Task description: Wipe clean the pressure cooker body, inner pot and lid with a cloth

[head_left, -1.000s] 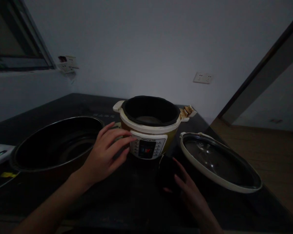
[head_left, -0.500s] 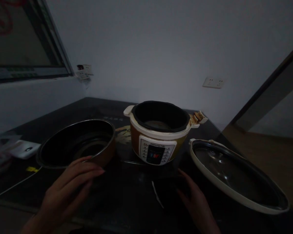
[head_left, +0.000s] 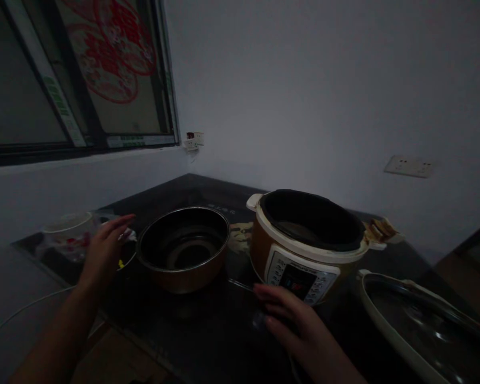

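Head view: where is the left hand (head_left: 104,248) hovering?

It is hovering over the left end of the dark counter (head_left: 216,341), its fingers stretching out near a plastic tub (head_left: 69,234) and what is looking like a pale packet (head_left: 129,234). Whether it is touching or pinching either, I cannot tell, since the thumb is not showing

And the right hand (head_left: 300,325)?

That one is hanging in front of the cooker (head_left: 261,248), its fingers bending slightly and its thumb standing apart below them. So much shadow is falling there that I cannot tell if it is gripping anything

Why is the cooker standing like that?

It is standing upright near the back wall (head_left: 304,106), its button panel (head_left: 298,277) facing the person, presumably so that the buttons are pointing the right way for reading. Its lid (head_left: 420,325) is lying just to the right; I am guessing it is resting there to leave the cooker's mouth uncovered

And the pot (head_left: 186,274)?

It is sitting upright between the left hand and the cooker, apart from both, its mouth facing up. It is probably resting steadily on its broad base without needing a hand
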Demonstrator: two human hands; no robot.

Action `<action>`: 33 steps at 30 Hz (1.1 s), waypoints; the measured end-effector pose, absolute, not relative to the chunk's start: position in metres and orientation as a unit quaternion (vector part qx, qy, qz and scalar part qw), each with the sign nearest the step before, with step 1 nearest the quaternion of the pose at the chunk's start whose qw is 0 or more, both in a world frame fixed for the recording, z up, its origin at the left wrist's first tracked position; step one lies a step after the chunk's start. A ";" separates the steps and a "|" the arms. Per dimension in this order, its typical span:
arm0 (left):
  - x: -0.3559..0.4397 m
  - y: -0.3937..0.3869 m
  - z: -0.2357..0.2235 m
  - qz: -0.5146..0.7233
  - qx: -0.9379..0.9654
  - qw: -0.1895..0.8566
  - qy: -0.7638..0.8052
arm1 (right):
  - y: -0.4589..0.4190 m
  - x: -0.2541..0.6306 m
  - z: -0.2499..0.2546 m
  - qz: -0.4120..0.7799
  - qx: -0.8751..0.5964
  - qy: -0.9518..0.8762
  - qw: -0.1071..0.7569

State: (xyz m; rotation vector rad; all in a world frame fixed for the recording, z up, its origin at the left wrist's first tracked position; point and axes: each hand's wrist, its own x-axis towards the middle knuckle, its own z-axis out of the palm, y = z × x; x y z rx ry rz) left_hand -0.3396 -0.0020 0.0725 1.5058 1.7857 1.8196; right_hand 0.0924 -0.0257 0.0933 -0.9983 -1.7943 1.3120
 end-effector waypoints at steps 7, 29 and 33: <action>-0.316 0.027 0.075 0.689 0.269 0.364 0.565 | 0.057 -0.033 0.075 0.514 -0.376 -0.578 0.509; -0.290 0.019 0.097 0.734 0.287 0.344 0.511 | 0.078 -0.086 0.073 0.571 -0.406 -0.490 0.519; -0.274 0.000 0.152 0.749 0.319 0.336 0.474 | 0.063 -0.074 0.110 0.573 -0.363 -0.510 0.529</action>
